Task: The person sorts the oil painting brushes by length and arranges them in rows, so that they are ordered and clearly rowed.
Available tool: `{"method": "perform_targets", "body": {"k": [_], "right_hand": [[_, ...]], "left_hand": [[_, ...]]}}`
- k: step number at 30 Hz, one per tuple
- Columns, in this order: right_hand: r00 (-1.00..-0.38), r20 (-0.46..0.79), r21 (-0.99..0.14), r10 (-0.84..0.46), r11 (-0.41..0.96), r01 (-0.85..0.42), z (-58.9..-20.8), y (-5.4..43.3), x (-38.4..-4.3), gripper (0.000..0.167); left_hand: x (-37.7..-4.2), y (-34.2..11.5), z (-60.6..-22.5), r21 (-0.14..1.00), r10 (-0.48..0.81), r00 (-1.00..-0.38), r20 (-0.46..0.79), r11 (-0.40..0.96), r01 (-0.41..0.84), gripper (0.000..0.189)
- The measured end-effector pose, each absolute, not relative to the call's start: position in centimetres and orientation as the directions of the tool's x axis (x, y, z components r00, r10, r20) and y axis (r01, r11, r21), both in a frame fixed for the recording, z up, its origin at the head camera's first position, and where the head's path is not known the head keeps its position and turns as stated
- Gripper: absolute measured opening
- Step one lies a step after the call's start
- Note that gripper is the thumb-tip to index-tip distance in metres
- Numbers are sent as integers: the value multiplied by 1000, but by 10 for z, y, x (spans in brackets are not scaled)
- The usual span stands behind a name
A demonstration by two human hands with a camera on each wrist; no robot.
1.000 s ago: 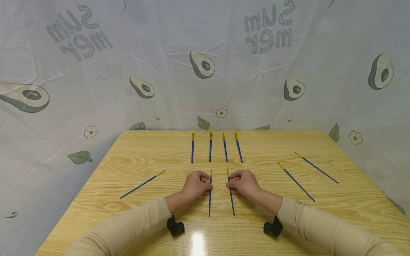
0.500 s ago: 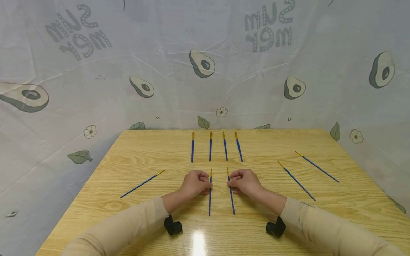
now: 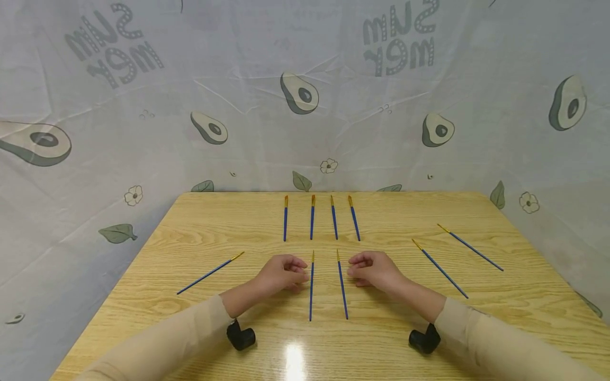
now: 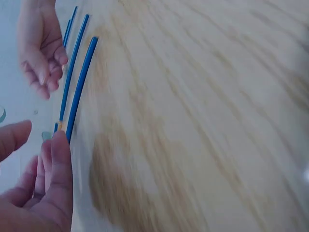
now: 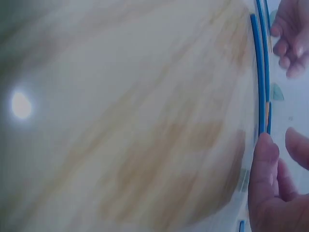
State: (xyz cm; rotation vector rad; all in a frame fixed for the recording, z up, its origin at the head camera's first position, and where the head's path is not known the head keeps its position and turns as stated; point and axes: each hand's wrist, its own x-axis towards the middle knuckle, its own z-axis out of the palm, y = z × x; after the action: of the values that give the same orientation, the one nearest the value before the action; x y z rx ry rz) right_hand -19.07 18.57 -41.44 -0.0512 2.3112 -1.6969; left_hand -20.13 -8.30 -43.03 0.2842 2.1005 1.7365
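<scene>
Two thin blue-handled paintbrushes lie side by side on the table's middle, bristles pointing away: a left paintbrush (image 3: 312, 291) and a slightly slanted right paintbrush (image 3: 343, 291). Just left of the pair is my left hand (image 3: 281, 272), its fingers relaxed and holding nothing. My right hand (image 3: 375, 271) mirrors it on the other side, also holding nothing. In the left wrist view the thumb (image 4: 14, 137) stands apart from the fingers. The right wrist view likewise shows a gap between thumb (image 5: 297, 145) and fingers.
Farther back, several paintbrushes (image 3: 312, 219) form a row on the wooden table (image 3: 229, 217). One slanted paintbrush (image 3: 209, 273) lies at the left. Two more, an inner paintbrush (image 3: 440, 269) and an outer paintbrush (image 3: 472, 247), slant at the right. A printed cloth (image 3: 248, 63) hangs behind.
Both hands have let go of the two middle paintbrushes and moved outward, the left hand leftward and the right hand rightward. The brushes stay where they lay.
</scene>
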Motion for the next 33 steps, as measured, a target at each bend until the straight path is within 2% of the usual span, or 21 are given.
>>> {"method": "perform_targets", "body": {"k": [7,13,33], "right_hand": [[-945,-181,-940,-272,330,85,-413,199,-191,31],[-931,-156,-946,-330,321,45,-410,216,-189,36],[-953,-107,-910,-285,413,-22,-396,288,-189,47]], "left_hand": [[-199,-108,-423,967,481,-855,-191,240,-81,35],[-203,-132,-416,973,471,-868,-154,227,-49,38],[-210,-229,-402,947,416,-907,-66,313,75,45]]}}
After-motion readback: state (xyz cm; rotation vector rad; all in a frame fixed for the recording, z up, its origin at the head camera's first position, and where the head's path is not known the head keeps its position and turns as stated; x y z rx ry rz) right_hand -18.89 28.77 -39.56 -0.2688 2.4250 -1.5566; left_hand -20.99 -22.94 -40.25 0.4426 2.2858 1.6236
